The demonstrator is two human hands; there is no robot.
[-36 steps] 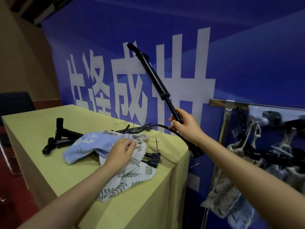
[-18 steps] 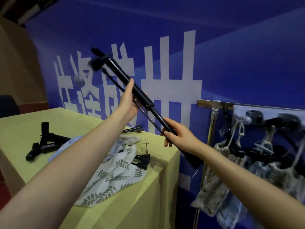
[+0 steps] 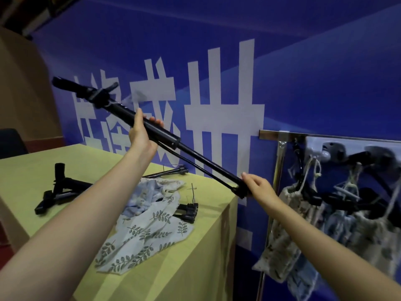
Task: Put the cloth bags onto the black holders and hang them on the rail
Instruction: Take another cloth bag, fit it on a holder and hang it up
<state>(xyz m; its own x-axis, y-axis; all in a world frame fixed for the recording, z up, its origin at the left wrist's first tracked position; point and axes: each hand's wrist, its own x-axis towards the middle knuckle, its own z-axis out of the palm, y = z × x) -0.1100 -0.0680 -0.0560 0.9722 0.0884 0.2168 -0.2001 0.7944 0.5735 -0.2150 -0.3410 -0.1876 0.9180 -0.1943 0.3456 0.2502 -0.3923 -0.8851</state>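
I hold a long black holder (image 3: 165, 137) slanting in the air above the table. My left hand (image 3: 141, 133) grips its thick upper tube, fingers wrapped round it. My right hand (image 3: 258, 187) grips its thin lower end near the table's right corner. Two cloth bags lie in a heap on the yellow table (image 3: 28, 170): a pale blue one (image 3: 143, 196) and a white leaf-print one (image 3: 147, 235). At the right a metal rail (image 3: 325, 136) carries several black holders with cloth bags (image 3: 288, 231) hanging from them.
More black holders lie on the table: a folded one (image 3: 60, 190) at the left, one (image 3: 188, 210) by the cloths, a thin one (image 3: 171, 171) at the back. A blue wall with white lettering stands behind. The rail's steel post (image 3: 276, 177) stands just right of the table.
My left hand left the cloths and took hold of the holder's upper tube. The holder tilted down to the left, its top now lower. My right hand slid to its lower end.
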